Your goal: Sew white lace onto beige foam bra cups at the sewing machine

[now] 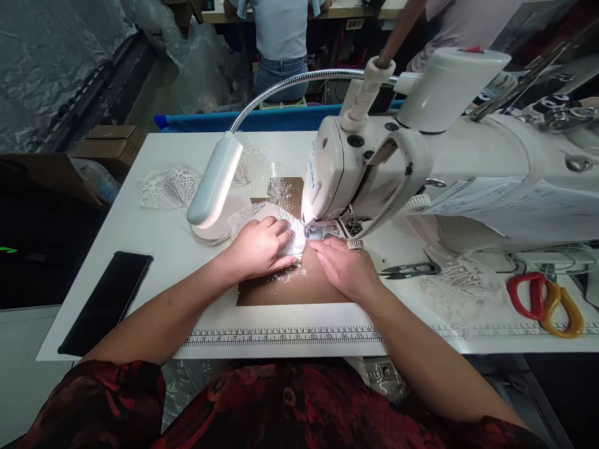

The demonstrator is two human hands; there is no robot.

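My left hand (262,246) lies spread over a piece of white lace fabric (296,240), pressing it down left of the needle. The lace runs in under the presser foot (309,232) of a white sewing machine (327,162). My right hand (344,265) rests just right of the needle, its fingers stretched out beside the foot on the brown sheet (290,293). What lies under its fingertips is hidden. Behind my left hand, a pale rounded cup-shaped piece (210,226) sits partly under the lamp head.
A lamp (215,181) on a bendy neck leans over the table. Lace pieces (171,187) lie at left, a black phone (107,299) nearer me. At right are thread snips (409,270), more lace (468,277) and red-and-yellow-handled scissors (545,302). A person (281,37) sits beyond.
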